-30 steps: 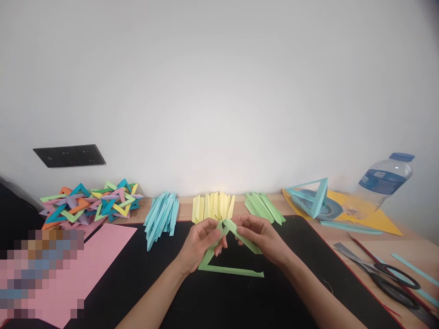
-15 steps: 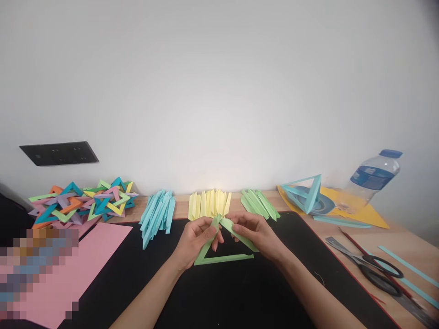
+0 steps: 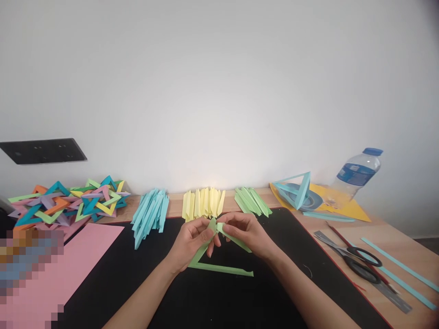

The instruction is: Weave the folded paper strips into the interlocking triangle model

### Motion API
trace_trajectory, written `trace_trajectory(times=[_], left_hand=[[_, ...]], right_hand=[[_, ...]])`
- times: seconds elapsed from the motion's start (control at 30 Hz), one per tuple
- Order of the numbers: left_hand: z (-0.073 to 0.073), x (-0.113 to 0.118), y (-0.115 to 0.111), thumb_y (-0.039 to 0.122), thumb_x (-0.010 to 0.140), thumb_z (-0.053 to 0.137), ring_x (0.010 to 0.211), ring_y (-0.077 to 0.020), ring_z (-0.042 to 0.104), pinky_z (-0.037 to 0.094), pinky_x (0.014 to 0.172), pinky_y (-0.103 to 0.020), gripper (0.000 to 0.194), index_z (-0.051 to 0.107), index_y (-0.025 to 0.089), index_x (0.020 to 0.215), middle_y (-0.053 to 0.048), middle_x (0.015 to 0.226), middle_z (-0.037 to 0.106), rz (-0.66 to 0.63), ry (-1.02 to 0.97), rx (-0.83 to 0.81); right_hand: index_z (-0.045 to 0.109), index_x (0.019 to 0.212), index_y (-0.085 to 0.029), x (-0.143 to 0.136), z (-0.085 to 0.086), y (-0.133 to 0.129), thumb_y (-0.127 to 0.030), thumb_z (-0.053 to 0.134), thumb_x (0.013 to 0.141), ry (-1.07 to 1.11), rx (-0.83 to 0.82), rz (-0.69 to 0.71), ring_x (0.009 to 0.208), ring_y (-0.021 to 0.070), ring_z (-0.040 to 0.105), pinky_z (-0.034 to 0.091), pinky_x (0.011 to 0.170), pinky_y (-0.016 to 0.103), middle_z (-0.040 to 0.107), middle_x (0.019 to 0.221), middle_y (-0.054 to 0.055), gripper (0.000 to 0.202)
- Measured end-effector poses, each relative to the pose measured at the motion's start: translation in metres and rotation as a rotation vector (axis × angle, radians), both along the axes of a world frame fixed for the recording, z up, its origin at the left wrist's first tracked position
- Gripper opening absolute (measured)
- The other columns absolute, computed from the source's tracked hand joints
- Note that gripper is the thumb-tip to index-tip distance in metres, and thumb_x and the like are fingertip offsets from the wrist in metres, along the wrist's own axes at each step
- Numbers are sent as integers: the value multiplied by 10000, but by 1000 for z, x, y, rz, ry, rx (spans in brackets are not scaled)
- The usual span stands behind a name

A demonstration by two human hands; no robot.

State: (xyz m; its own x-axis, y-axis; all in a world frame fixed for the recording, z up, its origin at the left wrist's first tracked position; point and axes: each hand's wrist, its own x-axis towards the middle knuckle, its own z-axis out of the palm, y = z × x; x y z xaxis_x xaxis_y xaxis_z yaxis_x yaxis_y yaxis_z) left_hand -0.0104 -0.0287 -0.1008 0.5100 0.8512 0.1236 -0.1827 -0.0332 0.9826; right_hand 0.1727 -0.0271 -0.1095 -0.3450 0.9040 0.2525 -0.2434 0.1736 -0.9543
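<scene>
Above the black mat (image 3: 206, 301), my left hand (image 3: 192, 243) pinches one arm of a green folded paper strip piece (image 3: 222, 269). This piece bends in a V at its lower left corner, and its other arm stretches right, below both hands. My right hand (image 3: 252, 236) pinches a second green folded paper strip (image 3: 242, 243), slanting down to the right. The upper ends of the two meet between my fingertips; whether one end is tucked into the other cannot be made out. Fingers cover part of both strips.
Piles of blue strips (image 3: 151, 212), yellow strips (image 3: 202, 204) and green strips (image 3: 252, 201) lie along the back. Left are colourful woven paper stars (image 3: 68, 201) and pink paper (image 3: 92, 246). Right are scissors (image 3: 363, 269), a pencil (image 3: 343, 237), a blue paper frame (image 3: 302, 192) and a bottle (image 3: 358, 173).
The view has turned slightly right, so the surroundings shift left. The lower arm of the green V has swung downward at its free end. Both hands keep their pinches.
</scene>
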Motion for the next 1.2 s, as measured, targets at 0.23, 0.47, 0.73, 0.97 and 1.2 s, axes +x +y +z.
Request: trace_trajectory(times=[0.23, 0.47, 0.73, 0.97, 1.2], left_hand=[[-2, 1, 0, 334, 844, 613, 410, -73, 515, 396, 478, -225, 215, 617, 119, 836, -43, 689, 663, -43, -26, -29], [-2, 2, -1, 339, 837, 624, 399, -65, 507, 402, 463, -208, 216, 608, 124, 822, -30, 650, 660, -49, -46, -66], [1, 1, -1, 351, 825, 639, 379, -58, 489, 395, 444, -197, 222, 615, 130, 829, -20, 620, 658, -47, -55, -72], [0, 2, -1, 362, 819, 639, 405, -82, 521, 408, 463, -219, 241, 608, 123, 812, -33, 640, 658, -27, 3, -48], [6, 4, -2, 362, 808, 646, 435, -99, 560, 432, 503, -235, 248, 583, 129, 755, -26, 650, 656, 54, 84, -11]], right_hand=[[667, 845, -170, -2, 0, -1, -320, 685, 780, 66, 12, 57, 625, 119, 582, 439, 579, 254, 616, 713, 5, 165], [663, 811, -168, -3, 2, -3, -352, 720, 737, 78, -28, 47, 626, 111, 547, 443, 582, 248, 601, 707, -1, 206], [662, 797, -162, -3, 2, -3, -346, 722, 735, 92, -37, 54, 618, 109, 544, 440, 580, 246, 601, 693, 2, 202], [656, 793, -157, -6, 1, -2, -382, 737, 707, 74, -47, -8, 613, 110, 553, 470, 573, 251, 613, 707, 6, 254], [646, 769, -157, -6, -1, -1, -347, 753, 691, 75, -69, -59, 618, 106, 552, 478, 608, 252, 589, 683, -10, 232]])
